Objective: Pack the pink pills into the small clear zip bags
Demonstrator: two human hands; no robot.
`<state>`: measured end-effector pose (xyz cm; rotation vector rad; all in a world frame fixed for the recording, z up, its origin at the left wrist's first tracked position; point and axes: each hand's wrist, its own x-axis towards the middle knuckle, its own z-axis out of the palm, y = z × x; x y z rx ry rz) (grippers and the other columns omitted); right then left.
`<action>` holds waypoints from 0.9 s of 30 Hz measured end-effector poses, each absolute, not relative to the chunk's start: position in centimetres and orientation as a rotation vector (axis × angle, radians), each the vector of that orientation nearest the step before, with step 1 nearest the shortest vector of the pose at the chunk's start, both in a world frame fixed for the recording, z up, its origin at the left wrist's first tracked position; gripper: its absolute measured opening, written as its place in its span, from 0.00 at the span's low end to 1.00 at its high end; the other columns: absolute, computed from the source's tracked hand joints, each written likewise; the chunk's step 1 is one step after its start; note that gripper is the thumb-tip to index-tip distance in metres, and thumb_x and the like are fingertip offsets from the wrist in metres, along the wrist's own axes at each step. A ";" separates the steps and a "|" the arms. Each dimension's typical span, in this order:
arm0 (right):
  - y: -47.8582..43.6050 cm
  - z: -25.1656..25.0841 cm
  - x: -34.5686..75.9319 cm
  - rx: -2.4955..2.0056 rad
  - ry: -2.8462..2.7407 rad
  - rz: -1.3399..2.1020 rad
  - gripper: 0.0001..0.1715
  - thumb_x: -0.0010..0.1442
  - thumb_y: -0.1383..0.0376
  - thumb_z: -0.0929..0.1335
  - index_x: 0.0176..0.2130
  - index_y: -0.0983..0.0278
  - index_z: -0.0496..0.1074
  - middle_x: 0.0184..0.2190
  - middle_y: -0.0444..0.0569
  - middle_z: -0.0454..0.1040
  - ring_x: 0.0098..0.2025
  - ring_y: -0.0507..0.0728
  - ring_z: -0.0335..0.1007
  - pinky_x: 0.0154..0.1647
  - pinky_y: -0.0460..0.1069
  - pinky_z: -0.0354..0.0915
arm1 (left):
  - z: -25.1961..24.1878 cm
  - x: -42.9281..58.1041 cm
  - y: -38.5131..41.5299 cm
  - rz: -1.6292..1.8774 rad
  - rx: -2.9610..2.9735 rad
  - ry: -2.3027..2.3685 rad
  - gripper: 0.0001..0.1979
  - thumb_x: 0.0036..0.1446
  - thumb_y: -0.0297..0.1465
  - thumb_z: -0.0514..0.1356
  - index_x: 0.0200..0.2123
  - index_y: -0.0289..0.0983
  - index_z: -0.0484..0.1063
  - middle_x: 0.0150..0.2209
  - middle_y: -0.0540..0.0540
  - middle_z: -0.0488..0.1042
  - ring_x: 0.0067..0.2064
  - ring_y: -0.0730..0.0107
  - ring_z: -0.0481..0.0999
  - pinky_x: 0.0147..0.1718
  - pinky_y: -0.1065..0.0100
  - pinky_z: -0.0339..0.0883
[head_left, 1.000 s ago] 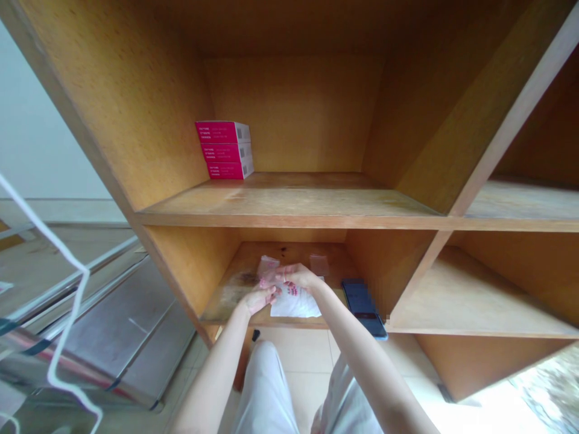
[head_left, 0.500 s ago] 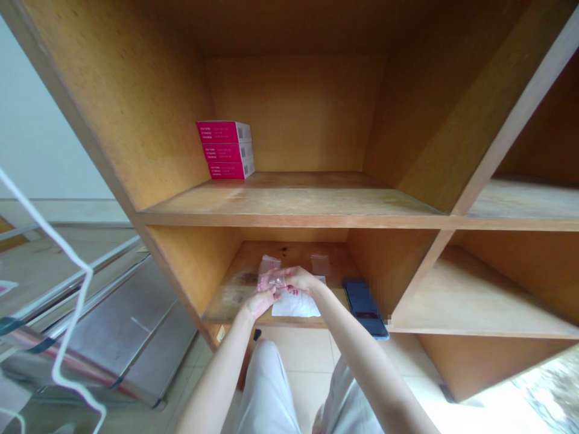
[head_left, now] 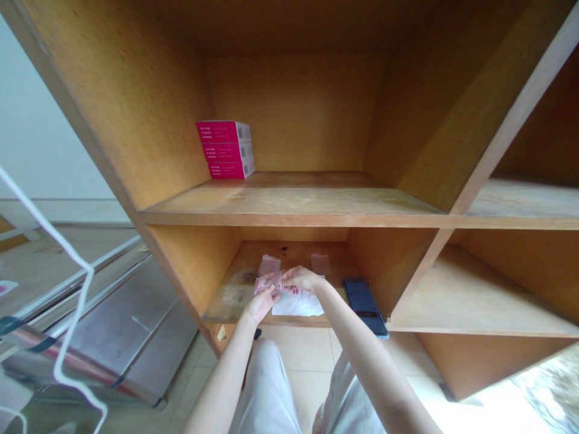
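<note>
- Your left hand [head_left: 260, 303] and right hand [head_left: 304, 278] held a clear plastic bag [head_left: 270, 279] between them.
- It looked light, limp, probably slippery; its edges seemed your best hold.

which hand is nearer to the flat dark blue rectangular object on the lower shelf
Right. The right hand is to the left of the flat dark blue rectangular object, not touching it; the left hand is farther to the left of it.
</note>
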<state>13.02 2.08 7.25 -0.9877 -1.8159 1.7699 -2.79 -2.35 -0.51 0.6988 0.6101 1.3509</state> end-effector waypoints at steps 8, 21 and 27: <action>4.0 6.5 15.3 -0.931 -1.504 1.840 0.09 0.47 0.64 0.68 0.31 0.68 0.73 0.31 0.53 0.75 0.28 0.54 0.71 0.28 0.48 0.65 | -1.1 -3.1 -2.2 1.430 0.579 0.629 0.18 0.45 0.23 0.62 0.41 0.41 0.67 0.38 0.50 0.73 0.27 0.81 0.68 0.30 0.73 0.61; 4.3 -1.5 10.4 -0.872 -0.663 1.157 0.25 0.55 0.54 0.56 0.39 0.65 0.71 0.43 0.52 0.73 0.46 0.56 0.67 0.50 0.51 0.57 | -1.2 -3.1 -2.1 1.446 0.593 0.606 0.17 0.46 0.22 0.61 0.41 0.40 0.69 0.52 0.46 0.66 0.27 0.83 0.67 0.29 0.74 0.61; 4.1 -2.3 9.5 -0.935 -0.621 1.135 0.30 0.56 0.51 0.54 0.46 0.67 0.67 0.45 0.53 0.71 0.46 0.56 0.67 0.50 0.52 0.57 | -1.3 -3.1 -2.0 1.443 0.581 0.618 0.17 0.45 0.22 0.62 0.41 0.40 0.69 0.51 0.46 0.67 0.27 0.82 0.68 0.29 0.74 0.62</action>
